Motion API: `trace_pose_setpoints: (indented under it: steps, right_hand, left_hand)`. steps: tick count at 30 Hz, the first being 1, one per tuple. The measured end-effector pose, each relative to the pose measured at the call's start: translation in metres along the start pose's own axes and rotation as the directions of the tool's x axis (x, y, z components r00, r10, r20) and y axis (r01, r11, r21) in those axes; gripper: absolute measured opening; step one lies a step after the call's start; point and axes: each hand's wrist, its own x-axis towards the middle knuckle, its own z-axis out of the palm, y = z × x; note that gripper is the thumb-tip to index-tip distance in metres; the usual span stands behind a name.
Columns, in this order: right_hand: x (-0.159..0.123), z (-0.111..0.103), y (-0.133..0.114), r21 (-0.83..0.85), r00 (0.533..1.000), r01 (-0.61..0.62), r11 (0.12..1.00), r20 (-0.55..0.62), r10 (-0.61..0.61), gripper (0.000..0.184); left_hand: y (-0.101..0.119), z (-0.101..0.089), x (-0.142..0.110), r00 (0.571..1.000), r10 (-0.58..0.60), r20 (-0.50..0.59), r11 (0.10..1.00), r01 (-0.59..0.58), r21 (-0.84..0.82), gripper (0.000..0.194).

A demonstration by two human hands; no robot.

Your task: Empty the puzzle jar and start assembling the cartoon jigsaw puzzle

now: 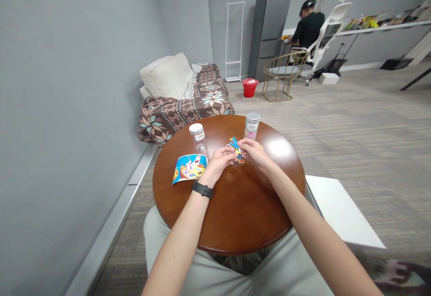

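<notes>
Across our round, glossy brown wooden counter [235, 219], small multicoloured jigsaw-like pieces [233, 142] lie toward twelve o'clock, between our curled left hand [220, 162] and right hand [256, 151]; we cannot tell whether either grips any. Careless knuckles could topple the silver-lidded printed cylinder [252, 126] obstructing one o'clock. White-lidded clear cylindrical jar [199, 139] stands at eleven, curling blue cartoon sheet [191, 168] at ten.

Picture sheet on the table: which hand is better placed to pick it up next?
Probably the left hand: it is nearer the picture sheet, which lies on the left of the table. The right hand is farther away.
</notes>
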Motion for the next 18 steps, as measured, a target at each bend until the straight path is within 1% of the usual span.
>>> trace_pose_setpoints:
  steps: [3, 5, 7, 9, 10, 12, 15, 18]
  right_hand:
    - [0.001, 0.000, 0.003, -0.027, 1.000, 0.015, 1.000, -0.004, -0.015, 0.030]
    - [0.002, 0.000, 0.006, -0.080, 0.998, 0.055, 0.995, -0.012, -0.056, 0.030]
    - [0.002, 0.000, 0.010, -0.196, 0.990, 0.129, 0.972, -0.036, -0.139, 0.027]
    - [0.001, -0.001, 0.012, -0.346, 0.971, 0.203, 0.916, -0.052, -0.235, 0.022]
    - [0.001, -0.001, 0.013, -0.402, 0.963, 0.222, 0.888, -0.050, -0.264, 0.019]
    - [0.000, -0.001, 0.014, -0.444, 0.964, 0.225, 0.867, -0.029, -0.265, 0.017]
    - [-0.001, 0.000, 0.013, -0.431, 0.975, 0.200, 0.880, -0.001, -0.222, 0.017]
    - [-0.001, 0.000, 0.012, -0.499, 0.971, 0.204, 0.842, -0.006, -0.239, 0.016]
  left_hand:
    - [0.001, 0.000, 0.000, 1.000, 0.005, 0.010, 1.000, -0.005, 0.002, 0.032]
    - [0.001, 0.000, -0.001, 1.000, 0.007, 0.016, 1.000, -0.007, 0.004, 0.031]
    - [0.002, 0.000, -0.002, 1.000, 0.001, 0.014, 1.000, -0.001, 0.007, 0.030]
    - [0.002, 0.000, -0.002, 1.000, -0.006, 0.007, 1.000, 0.006, 0.008, 0.028]
    - [0.002, 0.000, -0.002, 1.000, -0.008, 0.005, 1.000, 0.008, 0.008, 0.028]
    - [0.001, 0.001, -0.002, 1.000, -0.005, 0.007, 1.000, 0.005, 0.007, 0.026]
    - [0.001, 0.001, -0.002, 1.000, -0.004, 0.018, 1.000, 0.004, 0.006, 0.024]
    - [0.002, 0.001, -0.002, 1.000, -0.004, 0.016, 1.000, 0.004, 0.021, 0.023]
